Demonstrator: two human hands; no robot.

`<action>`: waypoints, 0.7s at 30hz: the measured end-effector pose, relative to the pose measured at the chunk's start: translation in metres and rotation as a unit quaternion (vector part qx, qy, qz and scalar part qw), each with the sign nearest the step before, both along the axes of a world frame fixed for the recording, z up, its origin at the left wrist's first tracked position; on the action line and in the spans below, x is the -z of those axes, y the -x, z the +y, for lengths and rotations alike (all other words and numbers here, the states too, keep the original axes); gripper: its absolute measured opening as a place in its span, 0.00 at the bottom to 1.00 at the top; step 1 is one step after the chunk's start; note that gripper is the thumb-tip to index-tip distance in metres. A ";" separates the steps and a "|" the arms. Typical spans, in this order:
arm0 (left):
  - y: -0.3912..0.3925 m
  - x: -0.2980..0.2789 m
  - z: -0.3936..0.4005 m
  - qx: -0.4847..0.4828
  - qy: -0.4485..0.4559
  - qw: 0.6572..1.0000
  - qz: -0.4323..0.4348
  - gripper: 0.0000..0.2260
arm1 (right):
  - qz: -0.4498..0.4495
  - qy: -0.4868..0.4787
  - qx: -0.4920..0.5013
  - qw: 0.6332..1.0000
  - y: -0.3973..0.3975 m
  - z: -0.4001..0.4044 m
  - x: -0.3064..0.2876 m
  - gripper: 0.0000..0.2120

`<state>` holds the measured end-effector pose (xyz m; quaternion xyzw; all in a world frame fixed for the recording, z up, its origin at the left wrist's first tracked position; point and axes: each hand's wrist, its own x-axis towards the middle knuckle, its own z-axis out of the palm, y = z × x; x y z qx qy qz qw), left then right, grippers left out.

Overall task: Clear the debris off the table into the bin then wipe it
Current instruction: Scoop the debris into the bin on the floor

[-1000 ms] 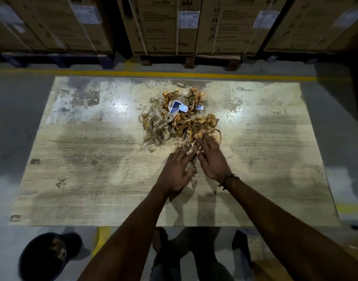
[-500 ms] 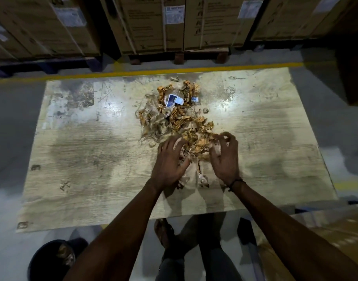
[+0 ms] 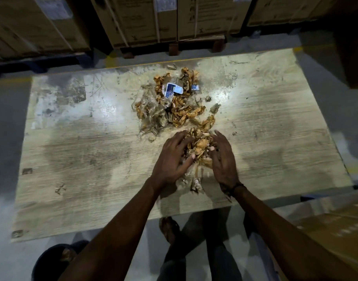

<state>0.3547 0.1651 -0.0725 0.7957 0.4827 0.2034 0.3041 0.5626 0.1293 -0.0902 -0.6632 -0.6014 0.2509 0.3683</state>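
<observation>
A pile of crumpled orange-brown paper and plastic scraps (image 3: 174,106) lies on the worn wooden table (image 3: 82,155), with a small blue-and-white card (image 3: 170,91) on top. Nearer to me, a separate clump of scraps (image 3: 200,145) sits between my hands. My left hand (image 3: 171,161) curls round its left side, thumb against it. My right hand (image 3: 223,159) cups its right side with curved fingers. Strands hang from the clump down to the table. The black bin (image 3: 50,262) stands on the floor at the table's near left corner, with some scraps inside.
Small loose bits (image 3: 214,108) lie right of the pile and one (image 3: 171,66) at the far edge. Stacked cardboard boxes on pallets (image 3: 145,19) stand behind the table. A brown box (image 3: 336,230) is at my right. My feet are under the near edge.
My hands have split a clump off the pile's near side and drawn it toward me, closing in round it from both sides. The rest of the pile stays in place.
</observation>
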 end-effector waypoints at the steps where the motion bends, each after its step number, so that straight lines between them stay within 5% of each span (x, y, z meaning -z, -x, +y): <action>1: 0.006 -0.004 -0.005 -0.013 -0.009 1.000 -0.006 0.25 | 0.014 -0.002 0.021 1.000 -0.001 -0.003 -0.002 0.20; 6: 0.018 -0.002 -0.052 -0.119 -0.010 0.993 0.007 0.32 | 0.091 -0.025 0.057 0.994 -0.004 0.002 -0.006 0.21; 14: -0.025 0.022 -0.035 -0.191 0.032 0.981 -0.008 0.30 | 0.010 -0.027 -0.003 1.000 0.027 0.012 0.005 0.19; 21: -0.025 0.013 -0.020 -0.180 -0.014 0.983 -0.022 0.29 | 0.051 -0.049 0.126 0.989 0.027 -0.011 0.009 0.19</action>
